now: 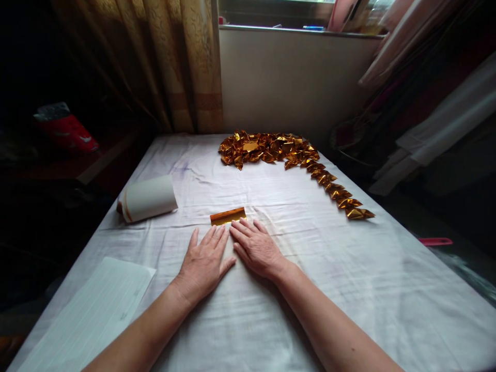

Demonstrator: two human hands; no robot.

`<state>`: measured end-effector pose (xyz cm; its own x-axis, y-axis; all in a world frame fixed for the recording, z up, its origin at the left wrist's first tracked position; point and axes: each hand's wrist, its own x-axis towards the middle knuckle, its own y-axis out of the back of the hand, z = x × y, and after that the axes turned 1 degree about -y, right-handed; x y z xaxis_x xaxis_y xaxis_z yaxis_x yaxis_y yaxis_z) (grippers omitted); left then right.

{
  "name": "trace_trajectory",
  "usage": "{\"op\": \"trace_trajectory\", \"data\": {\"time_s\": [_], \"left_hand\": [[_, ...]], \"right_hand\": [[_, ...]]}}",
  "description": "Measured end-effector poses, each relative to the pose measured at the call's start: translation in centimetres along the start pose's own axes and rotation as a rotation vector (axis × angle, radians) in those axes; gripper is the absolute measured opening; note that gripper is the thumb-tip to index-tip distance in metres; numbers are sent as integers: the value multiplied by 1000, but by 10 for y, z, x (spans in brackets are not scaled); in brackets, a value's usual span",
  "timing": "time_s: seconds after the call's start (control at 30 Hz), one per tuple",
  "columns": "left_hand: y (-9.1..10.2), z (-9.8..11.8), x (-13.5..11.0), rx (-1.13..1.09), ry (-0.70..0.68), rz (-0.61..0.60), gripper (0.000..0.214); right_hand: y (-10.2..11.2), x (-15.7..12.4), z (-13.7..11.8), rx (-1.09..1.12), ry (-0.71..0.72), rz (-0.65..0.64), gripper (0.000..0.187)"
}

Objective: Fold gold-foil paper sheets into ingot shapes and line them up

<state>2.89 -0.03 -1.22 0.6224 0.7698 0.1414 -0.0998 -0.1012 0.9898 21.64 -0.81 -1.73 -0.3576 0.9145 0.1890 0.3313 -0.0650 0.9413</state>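
Right now we have both hands laid flat on the white cloth (349, 289) that covers the desk, palms down, side by side near the middle. Our left hand (204, 262) rests with its fingers (215, 238) loosely spread and straight, holding nothing; its tips stop just short of a small gold foil sheet (228, 215) lying at 12 o'clock from them. Our right hand (256, 247) lies beside the left one, angled toward 11 o'clock, fingers likewise extended and a little apart, gripping nothing; its fingertips reach the near edge of the foil sheet, and we cannot tell whether they press on it or only sit against it. The sheet lies flat, a narrow strip with a darker orange band along its far edge.

At 10 o'clock from the hands a roll of paper (148, 199) lies on its side, white outside with a brownish end. At 7 o'clock a lined white sheet (96, 315) lies at the desk's near left corner. Toward 1 o'clock a heap of folded gold foil ingots (267, 147) sits at the far edge, and from it a single file of them (341, 195) trails down to 2 o'clock. Behind hang a patterned curtain (186, 67) and a window sill (298, 30).
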Motion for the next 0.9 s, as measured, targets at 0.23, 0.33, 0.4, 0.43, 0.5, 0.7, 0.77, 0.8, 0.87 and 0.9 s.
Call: {"op": "trace_trajectory", "data": {"time_s": [0.23,0.33,0.4,0.43,0.5,0.7,0.77,0.8,0.87,0.9], "left_hand": [[7,-11,-7,2,-3,-147,70],[15,-12,-12,9,1,-174,71],[21,-12,-14,15,15,-171,69],[24,-12,-14,17,22,-156,66],[28,-13,-11,6,28,-102,52],[22,-27,7,-59,134,122,30],[16,-31,10,-82,150,140,37],[13,-32,10,-96,152,138,38],[8,-34,10,-121,159,130,33],[6,-35,10,-133,166,130,30]], "right_hand": [[9,-15,13,-80,-143,-125,60],[10,-16,15,-112,-164,-142,62],[10,-16,14,-127,-172,-150,63],[9,-16,13,-131,-172,-150,64],[8,-16,12,-134,-169,-144,64],[7,-17,12,-128,-167,-153,66],[8,-16,12,-124,-171,-167,66],[9,-16,12,-123,-172,-170,66],[9,-16,12,-119,-168,-163,67],[9,-16,12,-116,-163,-156,67]]}}
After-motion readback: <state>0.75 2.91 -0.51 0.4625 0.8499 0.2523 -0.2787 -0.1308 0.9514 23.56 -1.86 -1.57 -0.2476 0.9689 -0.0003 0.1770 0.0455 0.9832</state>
